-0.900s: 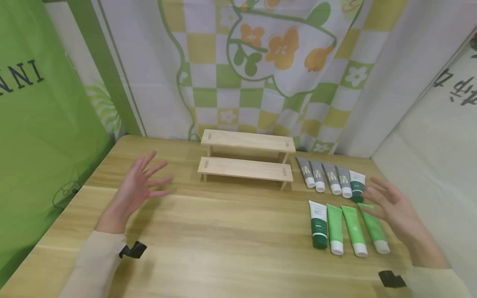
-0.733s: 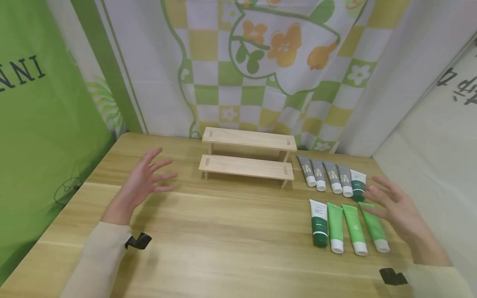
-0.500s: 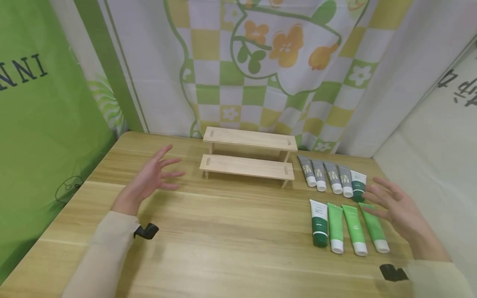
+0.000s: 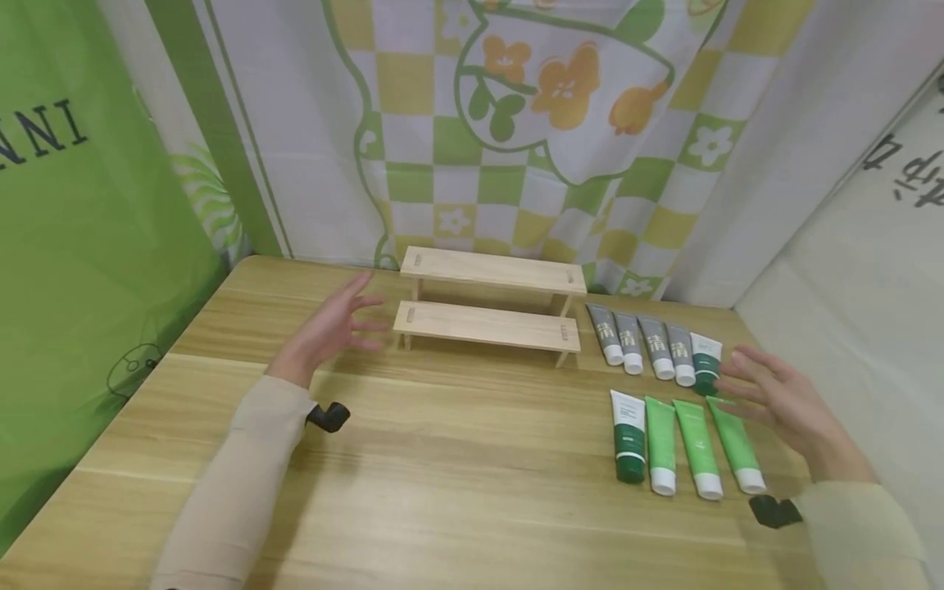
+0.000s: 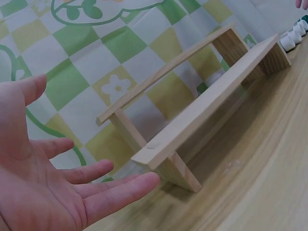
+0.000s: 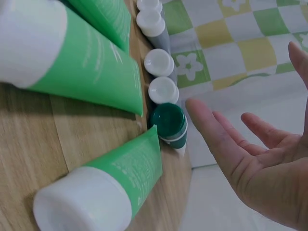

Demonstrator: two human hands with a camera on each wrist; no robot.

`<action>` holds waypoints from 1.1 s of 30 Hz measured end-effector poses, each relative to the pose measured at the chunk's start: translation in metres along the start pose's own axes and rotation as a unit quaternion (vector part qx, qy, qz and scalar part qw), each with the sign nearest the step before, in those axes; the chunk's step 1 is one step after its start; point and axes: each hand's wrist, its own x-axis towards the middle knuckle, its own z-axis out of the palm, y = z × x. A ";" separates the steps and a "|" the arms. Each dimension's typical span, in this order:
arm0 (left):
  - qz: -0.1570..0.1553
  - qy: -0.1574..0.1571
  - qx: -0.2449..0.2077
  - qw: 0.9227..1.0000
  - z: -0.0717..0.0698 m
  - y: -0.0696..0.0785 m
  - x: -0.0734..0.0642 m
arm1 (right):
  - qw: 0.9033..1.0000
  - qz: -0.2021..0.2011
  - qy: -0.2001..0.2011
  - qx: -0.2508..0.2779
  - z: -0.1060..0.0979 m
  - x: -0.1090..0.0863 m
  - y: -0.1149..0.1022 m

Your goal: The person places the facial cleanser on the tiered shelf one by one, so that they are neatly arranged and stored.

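Note:
My left hand [image 4: 332, 328] hovers with spread fingers just left of a two-tier wooden shelf [image 4: 487, 325], holding nothing. In the left wrist view its fingertips come near the end of the lower shelf board [image 5: 207, 106], and I cannot tell whether they touch. Over the right side of the table my right hand [image 4: 785, 397] is held with fingers extended, nothing in it. Below and beside it lie bright green tubes [image 4: 696, 448] with white caps and a white-and-dark-green tube [image 4: 629, 437]. Behind these is a row of grey tubes [image 4: 655, 347], ending in another white-and-green tube [image 4: 705, 362].
The wooden table [image 4: 442, 475] runs back to a checked curtain [image 4: 487, 192]. A green cloth [image 4: 81, 287] hangs at the left, with a thin dark cable [image 4: 133, 369] by the table edge. A pale wall panel [image 4: 870, 303] with dark writing stands at the right.
My left hand has moved right and a little away from me, toward the shelf. The right hand has stayed nearly in place above the tubes. The shelf and tubes lie as before.

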 end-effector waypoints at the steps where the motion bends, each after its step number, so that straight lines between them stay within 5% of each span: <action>1: -0.002 -0.001 0.002 1.000 0.002 0.001 0.004 | 1.000 0.006 0.002 0.002 -0.003 0.001 0.000; 13: -0.025 0.004 0.046 0.999 0.029 0.012 0.050 | 0.996 0.071 0.041 -0.019 -0.039 0.001 0.003; 33: -0.044 0.032 0.093 0.994 0.021 0.009 0.061 | 0.987 0.125 0.050 -0.082 -0.038 0.037 0.014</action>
